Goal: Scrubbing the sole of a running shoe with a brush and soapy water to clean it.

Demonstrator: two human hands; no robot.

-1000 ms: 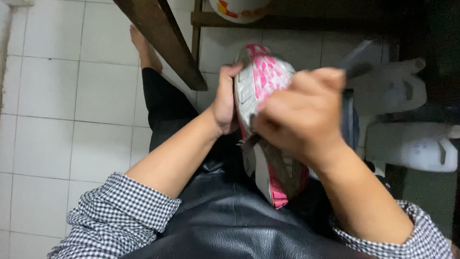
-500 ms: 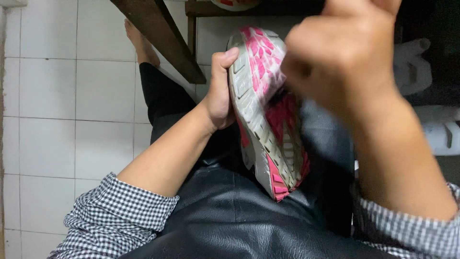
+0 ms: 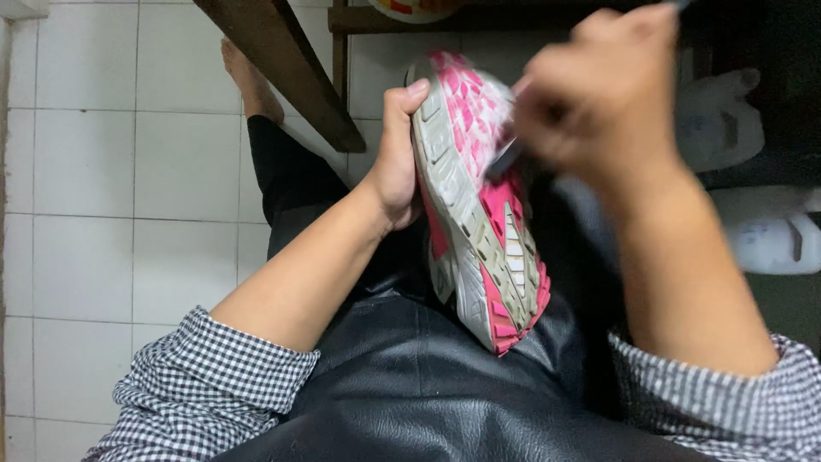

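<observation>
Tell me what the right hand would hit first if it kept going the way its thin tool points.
Probably the pink and grey sole of the shoe. The right hand is blurred, and the thin tool in it slants down-left onto the sole, which the left hand grips by its edge. Depth is unclear.

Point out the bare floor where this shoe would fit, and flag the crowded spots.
Free: the white tiled floor left of the outstretched leg, up to the slanting wooden leg. Crowded: the lap, where the left hand grips the pink-soled shoe over a black apron; and the right side, where white jugs stand beyond the blurred right hand.
</observation>
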